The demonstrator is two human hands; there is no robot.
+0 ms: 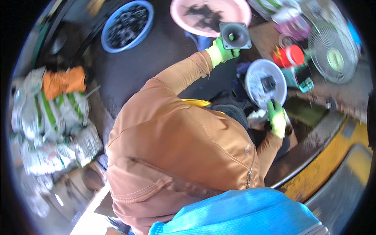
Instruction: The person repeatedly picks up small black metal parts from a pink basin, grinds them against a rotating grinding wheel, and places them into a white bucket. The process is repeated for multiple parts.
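My left hand (225,51), in a green and yellow glove, grips a black speaker horn (235,36) by its lower left edge. The horn has a square flange and a round funnel mouth that faces up, just below the pink basin (243,24). My right hand (277,119), gloved the same way, is at the near rim of a white basin (250,91). Its fingers look stretched and apart, slightly blurred; whether they touch the rim I cannot tell. Inside the white basin lies a black square part (268,83). Dark pieces (203,16) lie in the pink basin.
A blue basin (105,39) full of black ring-like parts stands at the far left. To the right are a red container (293,56) and a fan (333,53). White and green sacks (49,117) with an orange cloth (64,81) lie left. A yellow-painted edge (321,164) curves at right.
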